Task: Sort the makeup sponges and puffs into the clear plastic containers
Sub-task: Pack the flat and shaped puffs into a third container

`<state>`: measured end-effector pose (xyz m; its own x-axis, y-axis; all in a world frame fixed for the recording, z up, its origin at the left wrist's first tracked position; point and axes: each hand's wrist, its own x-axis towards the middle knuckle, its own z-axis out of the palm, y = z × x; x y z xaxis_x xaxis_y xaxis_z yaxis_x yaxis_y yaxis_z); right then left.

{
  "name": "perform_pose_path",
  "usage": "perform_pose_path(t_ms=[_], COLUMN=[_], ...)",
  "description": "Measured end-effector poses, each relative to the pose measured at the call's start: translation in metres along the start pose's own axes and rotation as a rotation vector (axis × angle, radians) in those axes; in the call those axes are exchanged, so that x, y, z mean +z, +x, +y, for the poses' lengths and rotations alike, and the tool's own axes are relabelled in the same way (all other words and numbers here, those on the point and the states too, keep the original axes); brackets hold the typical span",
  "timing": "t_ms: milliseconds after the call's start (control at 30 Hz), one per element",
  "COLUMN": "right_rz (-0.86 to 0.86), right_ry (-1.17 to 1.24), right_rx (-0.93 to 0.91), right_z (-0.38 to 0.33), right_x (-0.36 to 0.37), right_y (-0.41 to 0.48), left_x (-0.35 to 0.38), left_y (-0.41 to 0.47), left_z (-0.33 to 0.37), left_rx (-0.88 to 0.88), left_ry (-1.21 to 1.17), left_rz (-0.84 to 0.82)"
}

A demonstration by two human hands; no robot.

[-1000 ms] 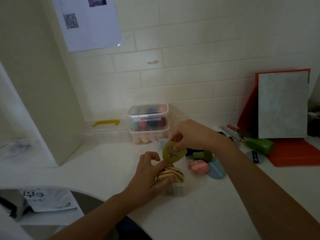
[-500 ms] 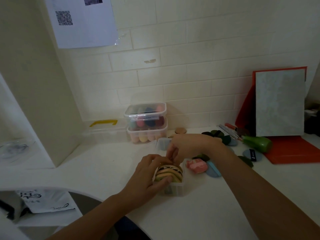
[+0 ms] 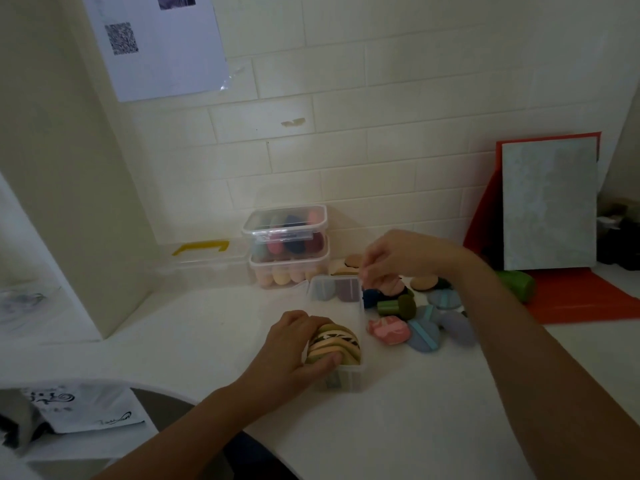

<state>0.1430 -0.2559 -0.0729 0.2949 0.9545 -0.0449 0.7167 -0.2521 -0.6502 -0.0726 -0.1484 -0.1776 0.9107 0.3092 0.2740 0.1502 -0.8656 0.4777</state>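
Here, head view only. Left hand [image 3: 294, 351] is clasped over a row of round flat puffs in tan, olive and black [image 3: 334, 344], thumb pressed on the near edge, fingers curled over the far side. The puffs stand on edge in the near end of a long clear plastic container [image 3: 346, 379] on the white countertop [image 3: 415, 427]. The container's far end, just left of the right hand, holds two muted puffs, one bluish, one mauve [image 3: 348, 289].

Right hand [image 3: 398, 256] hovers over the loose pile, fingertips pinched together; whether they grip anything I cannot tell. Below and right of it lie a pink marbled sponge [image 3: 386, 330], a dark green mushroom-shaped sponge [image 3: 398, 306], pale blue puffs with ribbon bands [image 3: 424, 336] and a round tan puff [image 3: 424, 282].

Beyond the left hand, against the tiled wall, stand two stacked lidded clear boxes of coloured sponges [image 3: 287, 247].
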Motion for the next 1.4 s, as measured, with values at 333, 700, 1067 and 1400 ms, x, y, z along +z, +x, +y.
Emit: perform_pose_path(t_ms=[333,700,1067,1400], right_rz=[0.186,0.244,0.585,0.249], right_ry=[-0.036,-0.431,-0.22,-0.234], right_rx=[0.391,0.611,0.405,0.319], right_z=[0.063,0.09,0.113,0.096], right_x=[-0.032,-0.019,0.008,0.027], right_y=[-0.018,-0.014,0.003,0.009], left_x=[-0.005,-0.013,-0.017,-0.024], left_y=[0.005,-0.004,0.002,0.005], left_z=[0.001,-0.006,-0.007,-0.005], left_rx=[0.024,0.026,-0.022,-0.08], left_ry=[0.07,0.261,0.163,0.049], left_rz=[-0.06,-0.075,-0.147,-0.235])
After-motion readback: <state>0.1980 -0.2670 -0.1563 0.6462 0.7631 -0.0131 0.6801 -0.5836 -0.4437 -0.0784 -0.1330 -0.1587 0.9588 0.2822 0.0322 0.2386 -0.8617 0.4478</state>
